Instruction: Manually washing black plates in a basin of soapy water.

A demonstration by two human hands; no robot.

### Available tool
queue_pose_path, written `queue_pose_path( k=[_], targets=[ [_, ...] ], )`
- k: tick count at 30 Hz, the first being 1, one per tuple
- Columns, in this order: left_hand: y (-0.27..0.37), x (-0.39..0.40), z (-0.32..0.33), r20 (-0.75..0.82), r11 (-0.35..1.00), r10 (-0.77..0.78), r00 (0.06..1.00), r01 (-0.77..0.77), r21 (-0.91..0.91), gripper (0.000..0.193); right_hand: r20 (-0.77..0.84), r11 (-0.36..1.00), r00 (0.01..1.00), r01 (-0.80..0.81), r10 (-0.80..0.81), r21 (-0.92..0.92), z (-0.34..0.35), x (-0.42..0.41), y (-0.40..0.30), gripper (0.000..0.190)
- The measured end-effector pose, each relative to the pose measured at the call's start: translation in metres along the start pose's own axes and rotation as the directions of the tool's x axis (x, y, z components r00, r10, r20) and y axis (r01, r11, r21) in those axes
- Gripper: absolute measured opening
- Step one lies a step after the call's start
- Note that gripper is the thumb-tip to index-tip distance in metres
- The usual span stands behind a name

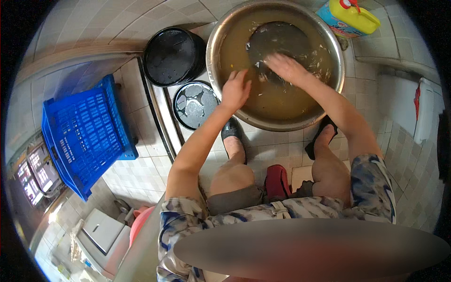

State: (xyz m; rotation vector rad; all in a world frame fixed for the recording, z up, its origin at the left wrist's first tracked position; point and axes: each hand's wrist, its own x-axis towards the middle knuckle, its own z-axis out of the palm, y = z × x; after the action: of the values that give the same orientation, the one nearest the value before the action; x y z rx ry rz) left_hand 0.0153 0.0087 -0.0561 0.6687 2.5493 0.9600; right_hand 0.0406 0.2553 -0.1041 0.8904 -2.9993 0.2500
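A large round metal basin (275,125) holds cloudy brownish water with small bits floating in it. Under the water lies a dark round plate or tray (278,38). My right hand (284,68), slightly blurred, is over the dark round piece at the water, its fingers pointing left; whether it touches the piece is unclear. Inside the basin's left side is my left hand (236,90), fingers bent, with no object visible in it. Left of the basin stands a stack of black round plates or trays (171,58). Nearer me, another black round one (195,104) lies wet on the floor.
A yellow plastic jug (348,19) stands beyond the basin at the right. Blue plastic crates (84,137) are at the left, past a raised sill (164,116). My feet in dark shoes flank the basin's near edge. A white appliance or cabinet (424,109) is at the right.
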Motion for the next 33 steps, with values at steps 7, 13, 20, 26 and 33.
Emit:
queue_pose_path(
  k=[7, 13, 20, 26, 33],
  targets=[
    [-0.011, 0.077, 0.056, -0.193, 0.901, -0.407, 0.893, 0.357, -0.246, 0.041, -0.076, 0.893, 0.919, -0.394, 0.387, -0.217, -0.001, -0.015, 0.008, 0.044],
    [-0.024, 0.077, 0.063, -0.138, 0.880, -0.435, 0.890, 0.387, -0.275, 0.031, -0.091, 0.985, 0.982, -0.167, 0.163, -0.034, 0.008, 0.009, -0.022, 0.038],
    [-0.015, 0.079, 0.064, -0.194, 0.932, -0.357, 0.914, 0.335, -0.138, 0.026, -0.074, 0.913, 0.912, -0.407, 0.403, -0.034, -0.002, 0.030, 0.048, 0.049],
    [-0.024, 0.076, 0.068, -0.304, 0.920, -0.382, 0.873, 0.390, -0.036, 0.021, 0.272, 0.931, 0.906, -0.256, 0.325, -0.262, 0.009, -0.012, -0.029, 0.040],
    [-0.017, 0.089, 0.071, -0.340, 0.917, -0.382, 0.859, 0.397, -0.027, 0.022, -0.044, 0.892, 0.903, -0.429, 0.427, -0.145, -0.001, 0.015, 0.033, 0.049]
  ],
)
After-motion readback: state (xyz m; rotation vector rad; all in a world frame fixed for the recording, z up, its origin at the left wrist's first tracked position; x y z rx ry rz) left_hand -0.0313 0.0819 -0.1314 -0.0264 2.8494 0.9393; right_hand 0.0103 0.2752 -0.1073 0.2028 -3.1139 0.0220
